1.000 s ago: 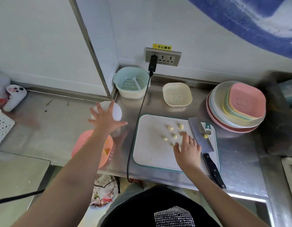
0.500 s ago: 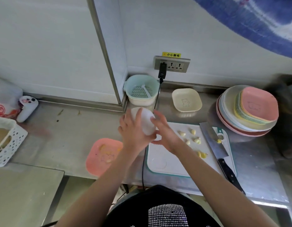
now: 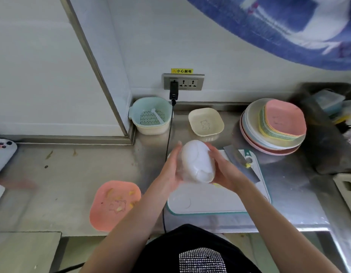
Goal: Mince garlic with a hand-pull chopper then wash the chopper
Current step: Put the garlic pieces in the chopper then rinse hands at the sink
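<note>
Counter [image 3: 72, 180]: brushed steel, spanning the lower half of the frame; scraps scattered at centre left.
Wall [image 3: 42, 75]: white panels behind, with a metal corner strip [image 3: 95, 62] running diagonally from top left toward centre.
Pink plate [image 3: 115, 205]: lower left of centre, flat on the counter, holding a few yellowish bits.
Strainer basket [image 3: 151, 115]: pale green, upper centre, against the wall.
Socket [image 3: 183, 82]: on the wall above the basket, black plug in it, cable [image 3: 167, 142] trailing down to the counter edge.
Left hand [image 3: 170, 170]: centre of frame, fingers bent against the left side of the chopper, gripping it.
Chopper [image 3: 197, 161]: white, tilted, lifted above the cutting board [image 3: 206, 203], clasped between both hands.
Right hand [image 3: 226, 170]: centre right, wrapped around the chopper's right side and underside.
Cream dish [image 3: 206, 122]: upper centre right, just behind the hands.
Knife [image 3: 240, 160]: lying on the board's right part, blade toward the wall.
Plate stack [image 3: 273, 127]: upper right, pink square dish on top.
</note>
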The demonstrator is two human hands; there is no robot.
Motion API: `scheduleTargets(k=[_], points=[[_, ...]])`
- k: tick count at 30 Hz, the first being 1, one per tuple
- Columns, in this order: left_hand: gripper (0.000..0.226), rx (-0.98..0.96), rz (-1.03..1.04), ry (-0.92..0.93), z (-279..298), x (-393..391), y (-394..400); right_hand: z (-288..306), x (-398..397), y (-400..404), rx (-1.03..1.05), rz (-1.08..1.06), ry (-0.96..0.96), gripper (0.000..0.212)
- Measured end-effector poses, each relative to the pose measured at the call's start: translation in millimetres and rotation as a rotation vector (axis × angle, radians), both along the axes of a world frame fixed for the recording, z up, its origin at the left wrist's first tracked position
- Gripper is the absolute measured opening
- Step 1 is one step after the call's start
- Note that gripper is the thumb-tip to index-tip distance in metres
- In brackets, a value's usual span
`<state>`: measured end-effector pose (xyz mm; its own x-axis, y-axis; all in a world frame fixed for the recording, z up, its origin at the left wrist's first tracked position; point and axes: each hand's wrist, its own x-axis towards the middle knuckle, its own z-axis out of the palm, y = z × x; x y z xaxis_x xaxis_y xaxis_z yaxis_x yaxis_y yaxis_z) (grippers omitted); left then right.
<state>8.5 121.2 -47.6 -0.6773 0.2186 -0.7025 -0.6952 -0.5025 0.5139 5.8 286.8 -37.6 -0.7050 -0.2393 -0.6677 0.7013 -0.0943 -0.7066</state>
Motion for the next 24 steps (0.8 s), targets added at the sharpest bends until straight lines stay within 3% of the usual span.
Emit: scheduleTargets(k=[2,4,6,8,9,12,15,19,24], points=[[0.078,0.059,-0.061,-0.033,-2,6,6,4,0,5,0.141,-0.012,-0.043,0.047],[0.074,0.081,-0.090,-0.001,-8,9,11,15,-1,13,0.321,0.163,-0.028,0.064],[0.082,0.040,-0.167,0.087,-12,11,15,27,-3,14,0.338,0.329,-0.073,0.094],[0.101,-0.014,-0.218,0.095,-16,8,22,37,-4,8,0.386,0.371,-0.083,0.110],[0.099,-0.024,-0.215,0.053,-13,9,27,38,-4,5,0.449,0.356,-0.059,0.108],[0.066,0.025,-0.190,-0.026,-8,9,36,40,-5,4,0.584,0.356,0.063,0.086],[0.061,0.020,-0.197,-0.039,-8,6,43,42,-4,15,0.592,0.357,0.165,0.072],[0.079,0.049,-0.197,-0.089,-6,6,50,42,-4,33,0.635,0.510,0.410,0.078],[0.062,0.281,-0.090,-0.108,-7,4,49,46,-7,66,0.473,0.351,0.551,0.105]])
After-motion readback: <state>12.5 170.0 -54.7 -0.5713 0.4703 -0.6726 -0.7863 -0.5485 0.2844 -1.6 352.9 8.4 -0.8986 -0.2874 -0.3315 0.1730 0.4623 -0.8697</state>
